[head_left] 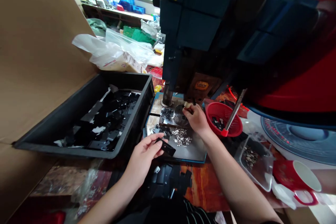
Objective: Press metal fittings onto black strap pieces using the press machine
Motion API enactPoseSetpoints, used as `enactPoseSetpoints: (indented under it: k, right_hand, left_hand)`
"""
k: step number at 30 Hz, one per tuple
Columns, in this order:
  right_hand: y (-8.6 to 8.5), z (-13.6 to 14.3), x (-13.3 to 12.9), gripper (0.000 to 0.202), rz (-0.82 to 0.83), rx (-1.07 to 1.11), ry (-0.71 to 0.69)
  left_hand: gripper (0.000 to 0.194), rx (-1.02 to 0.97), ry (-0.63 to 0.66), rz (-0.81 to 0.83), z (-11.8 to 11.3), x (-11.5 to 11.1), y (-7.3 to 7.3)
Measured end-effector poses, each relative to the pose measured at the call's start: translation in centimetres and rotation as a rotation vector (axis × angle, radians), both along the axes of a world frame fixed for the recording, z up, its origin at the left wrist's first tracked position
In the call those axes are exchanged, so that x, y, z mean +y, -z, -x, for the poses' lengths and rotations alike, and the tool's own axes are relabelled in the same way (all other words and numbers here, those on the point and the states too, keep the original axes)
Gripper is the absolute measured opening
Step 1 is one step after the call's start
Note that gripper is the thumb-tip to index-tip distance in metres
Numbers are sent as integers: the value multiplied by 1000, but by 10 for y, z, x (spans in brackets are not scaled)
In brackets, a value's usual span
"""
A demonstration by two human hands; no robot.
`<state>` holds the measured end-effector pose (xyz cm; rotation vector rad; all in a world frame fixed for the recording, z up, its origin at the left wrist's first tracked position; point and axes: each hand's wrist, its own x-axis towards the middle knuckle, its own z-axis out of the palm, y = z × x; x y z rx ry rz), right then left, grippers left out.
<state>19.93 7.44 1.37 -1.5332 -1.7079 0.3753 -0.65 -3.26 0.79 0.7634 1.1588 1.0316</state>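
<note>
My left hand [144,152] pinches a flat black plate [168,148] with small holes, held tilted above the front edge of the machine's metal bed [194,150]. At the round steel die [179,114] under the press head, my right hand [198,120] has its fingertips closed together. Something pale shows at those fingertips; whether it is a finger cover or a held piece, I cannot make out. Between my hands, a pile of small shiny metal pieces [182,139] lies on the bed. More dark plates [168,178] lie on the wooden table before me.
The blue press [189,31] rises over the bed. Left stands a black bin [112,154] of black plates, beside a cardboard wall [39,52]. To the right are a red basket [237,126], a metal rod [236,108], a clear tray [262,178] of small parts and a red mug [286,175].
</note>
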Motion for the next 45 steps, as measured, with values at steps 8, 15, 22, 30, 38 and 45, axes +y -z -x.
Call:
enactPoseSetpoints:
  k: [8,15,22,30,38,45]
  right_hand:
    - [1,-1,1,19,3,47,30]
    - [-8,1,-52,19,-152,-28,-45]
    - [-3,11,-92,27,-22,-1,-463]
    - [-3,27,-98,10,119,212,-448]
    - [-5,32,-100,18,265,267,-409]
    - [-13,30,-99,10,298,372,-272]
  left_hand:
    - [40,-143,-22,66,-5,4,-6]
    - [37,-215,-33,77,-8,6,-12]
    - [35,-293,-45,148,-16,8,-18]
    - [9,-284,83,287,-34,-1,-15]
    - [12,-202,99,221,-38,-2,-13]
    - [18,-83,103,79,-36,-1,-9]
